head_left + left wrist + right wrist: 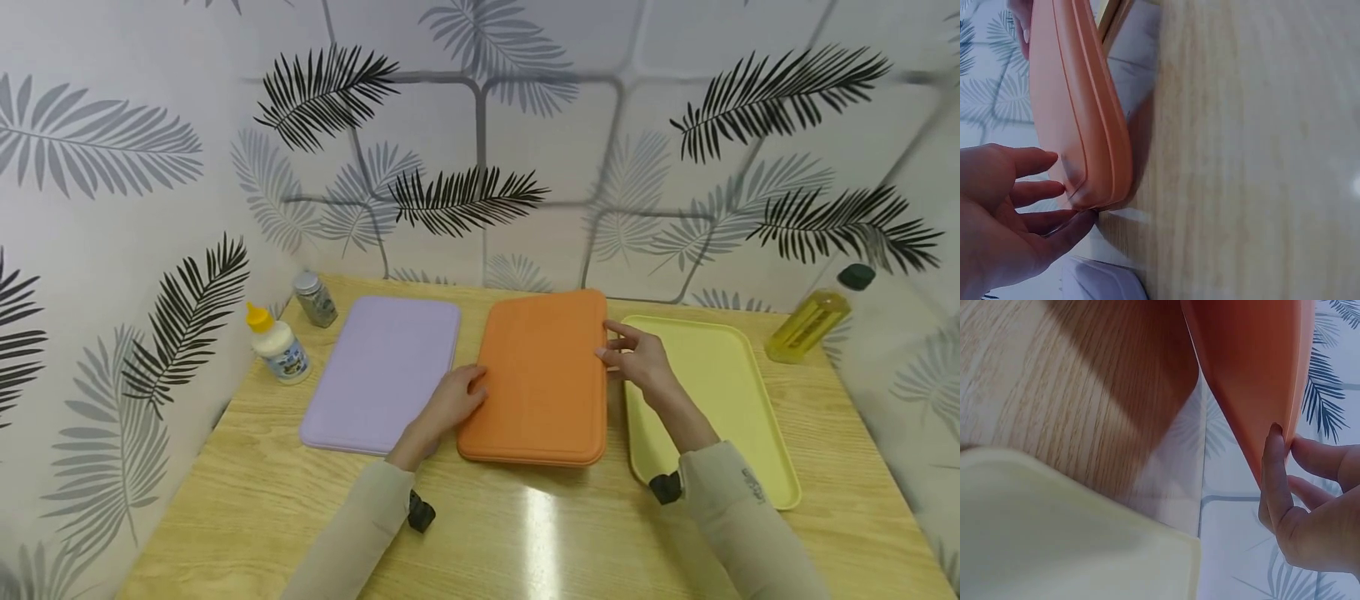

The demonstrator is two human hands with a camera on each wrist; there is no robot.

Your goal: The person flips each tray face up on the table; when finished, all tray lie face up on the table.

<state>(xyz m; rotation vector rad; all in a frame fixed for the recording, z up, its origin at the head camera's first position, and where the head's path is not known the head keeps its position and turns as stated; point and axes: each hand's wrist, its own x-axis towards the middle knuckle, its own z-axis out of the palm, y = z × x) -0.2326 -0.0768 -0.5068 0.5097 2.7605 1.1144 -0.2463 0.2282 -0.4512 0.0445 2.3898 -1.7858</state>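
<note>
An orange tray (534, 379) lies bottom side up in the middle, tilted, its right side raised off the table. My right hand (641, 358) pinches its right edge, thumb on the outside and fingers on the hollow underside, as the right wrist view shows. At the left edge, my left hand (457, 398) holds the rim, with fingertips (1088, 217) low beside the table. To the left is a purple tray (386, 367), also bottom up. A yellow tray (701, 383) lies to the right, hollow side up, partly hidden by my right forearm.
At the back left of the wooden table (480, 533) stand a white bottle with a yellow cap (279, 346) and a small jar with a grey lid (315, 298). A bottle of yellow liquid (813, 321) stands at the back right. Patterned walls (525, 142) border the table.
</note>
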